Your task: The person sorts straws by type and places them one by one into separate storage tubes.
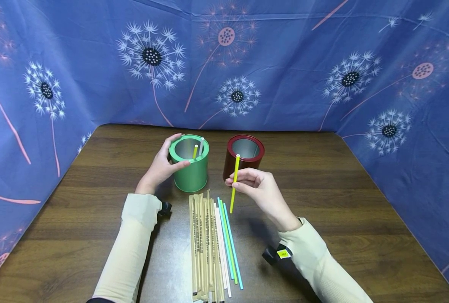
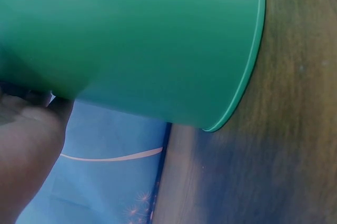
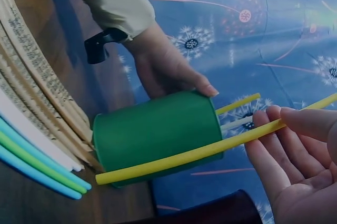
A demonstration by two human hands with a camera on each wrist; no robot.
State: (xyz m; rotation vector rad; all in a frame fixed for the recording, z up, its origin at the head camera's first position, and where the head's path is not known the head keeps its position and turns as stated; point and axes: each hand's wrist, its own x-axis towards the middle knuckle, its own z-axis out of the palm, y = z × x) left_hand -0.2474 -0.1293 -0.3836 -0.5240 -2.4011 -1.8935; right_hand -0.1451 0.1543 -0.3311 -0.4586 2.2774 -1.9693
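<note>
My left hand (image 1: 162,164) grips the green can (image 1: 191,176) round its side, thumb across the front below the rim. A yellow straw (image 1: 195,151) and a white straw (image 1: 201,146) stand inside that can, their ends above its rim. Between thumb and fingers, my right hand (image 1: 260,189) pinches another yellow straw (image 3: 184,158), held nearly upright in front of the dark red can (image 1: 246,145). In the right wrist view this straw crosses in front of the green can. The left wrist view is mostly filled by the green can's wall (image 2: 158,40).
Paper-wrapped straws (image 1: 201,244) lie in a bundle at the near middle of the wooden table (image 1: 342,202). Beside them on the right lie loose white straws (image 1: 221,248), blue straws (image 1: 235,256) and a green straw (image 1: 229,246). A blue dandelion-print cloth (image 1: 285,63) hangs behind.
</note>
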